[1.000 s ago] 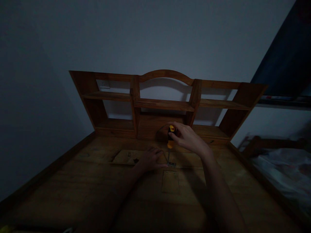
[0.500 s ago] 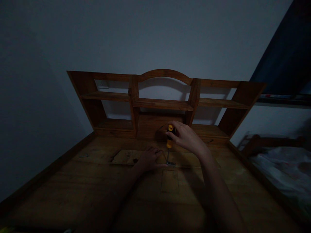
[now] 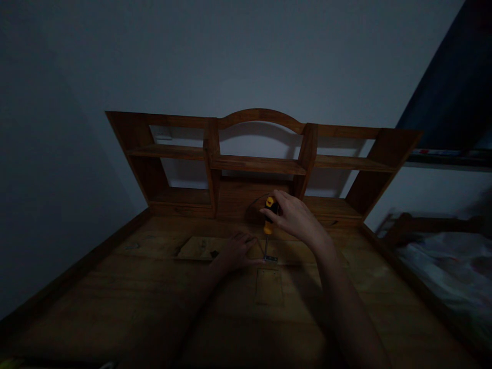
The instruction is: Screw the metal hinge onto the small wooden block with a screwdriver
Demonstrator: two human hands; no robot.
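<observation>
My right hand [image 3: 294,215] grips the yellow and black handle of a screwdriver [image 3: 268,225], which stands nearly upright. Its tip meets a small metal hinge-like plate [image 3: 271,259] at the edge of a long wooden board [image 3: 300,251]. Over that board lies my left hand [image 3: 238,251], fingers spread, with the thumb reaching to the metal plate beside the screwdriver tip. A dark notch [image 3: 214,253] shows in the board left of this hand. Just in front of the metal plate is a small square wooden piece [image 3: 269,287]. Dim light hides the screw itself.
All this rests on a wooden desktop [image 3: 154,287]. A wooden shelf unit [image 3: 257,165] with several compartments stands along its back, against a pale wall [image 3: 230,56]. A dark curtain [image 3: 446,92] hangs at the right, above a bed with pale bedding [image 3: 446,266].
Both hands and the screwdriver stay in nearly the same place on the metal plate. The right hand's fingers shift slightly on the handle, and the view drifts a little.
</observation>
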